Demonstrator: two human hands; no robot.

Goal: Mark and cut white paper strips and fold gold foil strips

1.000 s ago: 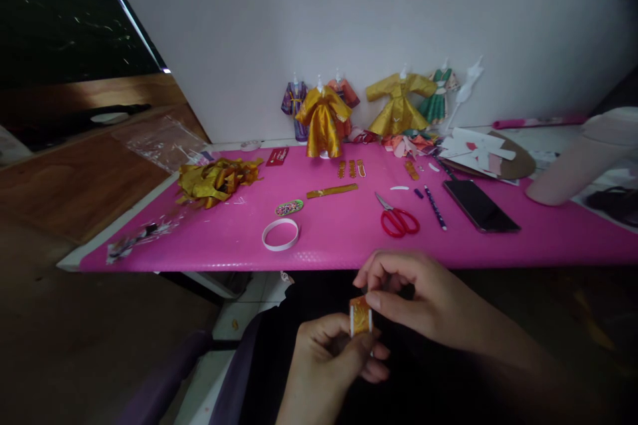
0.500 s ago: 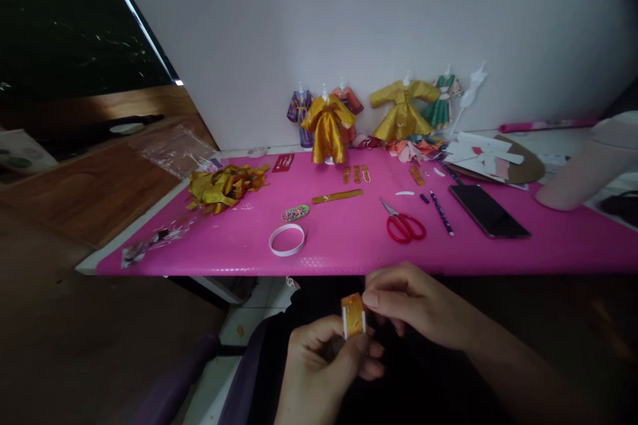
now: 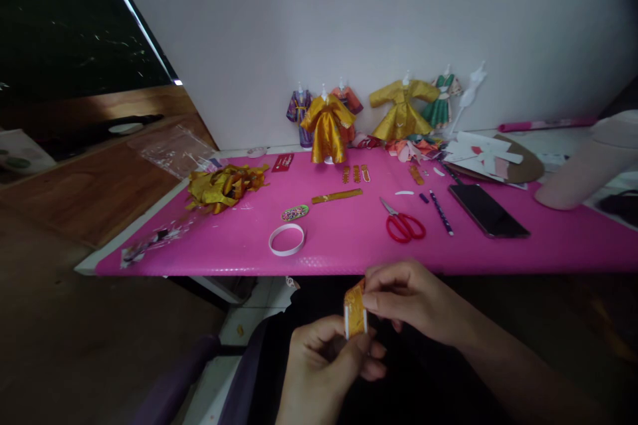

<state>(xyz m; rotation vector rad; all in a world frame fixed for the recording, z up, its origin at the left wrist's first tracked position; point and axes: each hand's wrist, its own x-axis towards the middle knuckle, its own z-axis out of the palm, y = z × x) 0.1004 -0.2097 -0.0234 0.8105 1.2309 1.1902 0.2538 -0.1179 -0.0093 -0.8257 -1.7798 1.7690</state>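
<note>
The left hand (image 3: 331, 358) has its grip closed on the strip (image 3: 355, 315), a small piece of shiny gold fabric with thin white edging down both sides, held upright just off the near edge of the bench (image 3: 239, 242). The right hand (image 3: 411, 299) pinches the strip's upper end, which bends over and looks more orange; its grip is closed on that end between thumb and fingers. The bench has a smooth, glossy pink cover. At its near middle lies a flat white ring (image 3: 286, 240), with a speckled oval clip (image 3: 295, 212) just beyond it and a flat gold band (image 3: 337, 196) farther on. To the right are scissors (image 3: 405, 226) with red looped handles and slightly parted metal blades, a slim patterned pen (image 3: 441, 212) and a dark, glassy phone (image 3: 488, 211). On the left sits a crumpled heap of gold scraps (image 3: 224, 187), with thin clear plastic (image 3: 174, 149) beyond it. Along the far side, small dress forms wear a satiny gold dress (image 3: 326, 127), a wide-sleeved yellow dress (image 3: 403, 109) and a green dress (image 3: 441, 106); white paper pieces (image 3: 481, 153) overlap at far right, near a pale cylindrical bottle (image 3: 588, 163). Both hands hide parts of the strip: fingers cover its lower end and some of its top.
</note>
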